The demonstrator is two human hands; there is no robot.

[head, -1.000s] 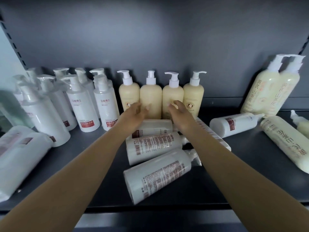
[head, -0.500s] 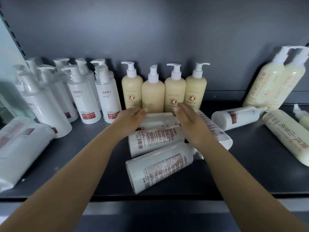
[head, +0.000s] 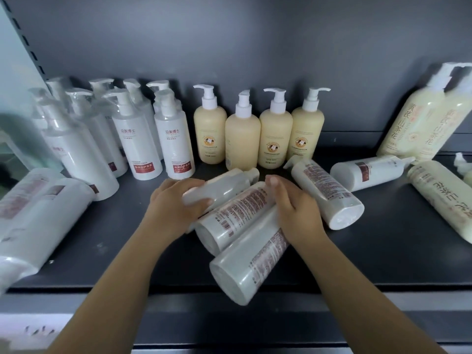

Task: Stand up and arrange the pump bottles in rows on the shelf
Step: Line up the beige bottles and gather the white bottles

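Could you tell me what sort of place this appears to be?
Probably a shop display or stockroom: a dark metal shelf with a slotted upright, holding many identical white pump bottles and four yellow pump bottles in a row.

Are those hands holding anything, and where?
Left hand grips the rearmost lying white bottle round its body. Right hand rests on the next bottle; grip unclear.

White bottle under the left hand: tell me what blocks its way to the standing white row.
Nothing visible does. The left hand grips the lying white bottle, and bare shelf lies between it and the standing white row.
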